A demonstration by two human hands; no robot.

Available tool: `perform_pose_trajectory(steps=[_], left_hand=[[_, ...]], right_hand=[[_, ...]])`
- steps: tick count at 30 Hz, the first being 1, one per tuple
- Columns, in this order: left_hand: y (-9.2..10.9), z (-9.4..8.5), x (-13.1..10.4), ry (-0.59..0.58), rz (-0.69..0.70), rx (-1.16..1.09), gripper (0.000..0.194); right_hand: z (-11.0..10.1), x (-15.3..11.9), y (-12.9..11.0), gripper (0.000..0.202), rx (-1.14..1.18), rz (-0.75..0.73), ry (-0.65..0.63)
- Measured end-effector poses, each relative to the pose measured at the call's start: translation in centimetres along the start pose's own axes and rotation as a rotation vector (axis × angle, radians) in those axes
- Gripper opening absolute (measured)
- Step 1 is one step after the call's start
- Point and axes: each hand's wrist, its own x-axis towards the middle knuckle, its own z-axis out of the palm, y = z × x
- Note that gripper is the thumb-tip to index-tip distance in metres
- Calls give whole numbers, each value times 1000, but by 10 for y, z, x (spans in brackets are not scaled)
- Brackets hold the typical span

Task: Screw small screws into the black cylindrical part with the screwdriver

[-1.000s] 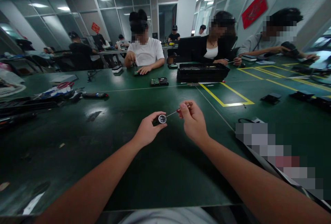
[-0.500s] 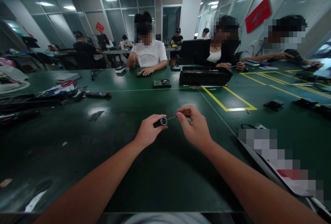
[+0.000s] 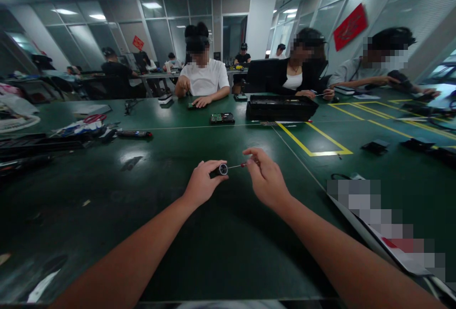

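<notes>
My left hand (image 3: 199,185) is closed around a small black cylinder (image 3: 223,169), whose silver-rimmed round end faces me and to the right. Fingers and thumb pinch it from above and below. Just to the right, my right hand (image 3: 269,183) grips a thin screwdriver (image 3: 243,164) with a reddish handle end, most of it hidden in the palm. Its slim metal shaft points left and reaches the cylinder's round end; whether the tip touches inside cannot be made out. The right index finger is raised off the handle. Both hands are above the green table (image 3: 213,247).
A long black tray (image 3: 281,109) and an open hard drive (image 3: 222,118) lie beyond my hands. A black pen-like tool (image 3: 134,134) and scattered tools are at left. A partly blurred white item (image 3: 399,252) lies at right. Several people sit across the table.
The right index finger has lifted and spread, and less of the screwdriver handle shows. Both hands sit slightly further left and lower in view. The camera has tilted up a little.
</notes>
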Motion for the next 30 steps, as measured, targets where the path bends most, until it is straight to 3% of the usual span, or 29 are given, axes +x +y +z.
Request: perform_pose_trajectory(steps=[9,26,30], left_hand=[[0,-2,-1,14,19,47,39],[1,-5,2,22,1,54,39],[3,-5,2,7,7,69,38]], right_hand=[[0,3,2,31,19,104,-32],[2,1,2,22,106,71,-79],[1,2,1,30,49,108,-68]])
